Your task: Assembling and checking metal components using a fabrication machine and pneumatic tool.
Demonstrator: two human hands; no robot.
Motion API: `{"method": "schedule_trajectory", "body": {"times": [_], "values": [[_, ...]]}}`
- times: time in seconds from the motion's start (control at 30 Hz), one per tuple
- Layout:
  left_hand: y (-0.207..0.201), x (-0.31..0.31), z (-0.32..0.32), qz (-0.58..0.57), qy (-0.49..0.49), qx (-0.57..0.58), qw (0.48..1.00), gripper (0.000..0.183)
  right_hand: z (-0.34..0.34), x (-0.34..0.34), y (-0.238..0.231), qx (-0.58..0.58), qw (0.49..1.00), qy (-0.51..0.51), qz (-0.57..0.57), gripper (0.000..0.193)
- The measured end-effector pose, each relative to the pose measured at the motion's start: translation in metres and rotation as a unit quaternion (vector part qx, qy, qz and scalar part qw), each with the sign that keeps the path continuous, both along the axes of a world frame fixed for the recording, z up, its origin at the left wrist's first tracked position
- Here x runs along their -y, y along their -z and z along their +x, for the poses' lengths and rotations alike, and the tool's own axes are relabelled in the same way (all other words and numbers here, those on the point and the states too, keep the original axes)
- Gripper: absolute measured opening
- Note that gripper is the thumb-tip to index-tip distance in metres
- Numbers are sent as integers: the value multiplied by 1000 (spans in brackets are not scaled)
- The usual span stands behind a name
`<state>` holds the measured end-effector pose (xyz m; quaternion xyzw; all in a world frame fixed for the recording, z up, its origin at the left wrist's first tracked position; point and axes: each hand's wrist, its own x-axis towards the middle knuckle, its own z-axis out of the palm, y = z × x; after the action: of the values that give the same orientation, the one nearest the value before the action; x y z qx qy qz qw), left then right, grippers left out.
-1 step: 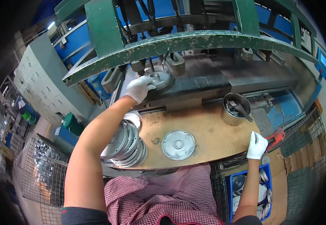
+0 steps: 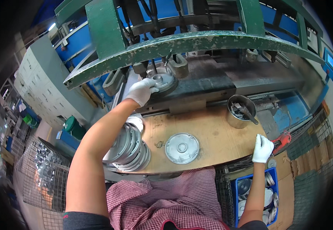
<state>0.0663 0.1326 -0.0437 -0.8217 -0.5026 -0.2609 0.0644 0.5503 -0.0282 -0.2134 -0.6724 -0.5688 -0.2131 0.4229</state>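
One metal disc (image 2: pixel 168 81) against left fingers (image 2: pixel 151 86), grip unclear; one lone plate (image 2: pixel 181 153) on board (image 2: pixel 214 143); right fingers (image 2: pixel 259 142) closed.

Board middle: between the single disc (image 2: pixel 182 148) and the right edge of the board (image 2: pixel 220 142), bare surface gives room for a hand to pass, in front of the pot (image 2: pixel 235 122).
Rear right corner: the pot stands near it, with a handle sticking out over its rim.
Left edge: the stack of discs (image 2: pixel 135 153) blocks a low path; the left forearm (image 2: pixel 107 130) crosses above.
Green beam (image 2: pixel 189 45): it limits access from above; the left hand (image 2: pixel 142 91) is under it.
Right edge: the right hand (image 2: pixel 263 148) occupies space just beside.
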Motion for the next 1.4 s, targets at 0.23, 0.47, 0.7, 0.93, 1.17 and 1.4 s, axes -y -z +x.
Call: {"method": "schedule_trajectory", "body": {"times": [0.23,0.47,0.7,0.93,1.17,1.4], "values": [[-3,0,9,-48,-35,-1,998,21,-3,-1,1,-9,1000,-1,12,14],[2,-1,17,-23,-60,-22,998,24,-1,1,3,4,1000,-2,13,14],[-1,-1,10,-28,-71,70,995,20,-1,1,-1,2,1000,-1,16,14],[-24,6,8,-74,-10,-78,994,21,-1,2,0,4,1000,-9,20,14],[-8,2,13,-45,-33,-20,998,20,-3,-3,0,3,1000,2,28,14],[-14,-6,20,-90,-45,-28,995,26,-1,-2,0,-8,1000,5,23,13]]}}
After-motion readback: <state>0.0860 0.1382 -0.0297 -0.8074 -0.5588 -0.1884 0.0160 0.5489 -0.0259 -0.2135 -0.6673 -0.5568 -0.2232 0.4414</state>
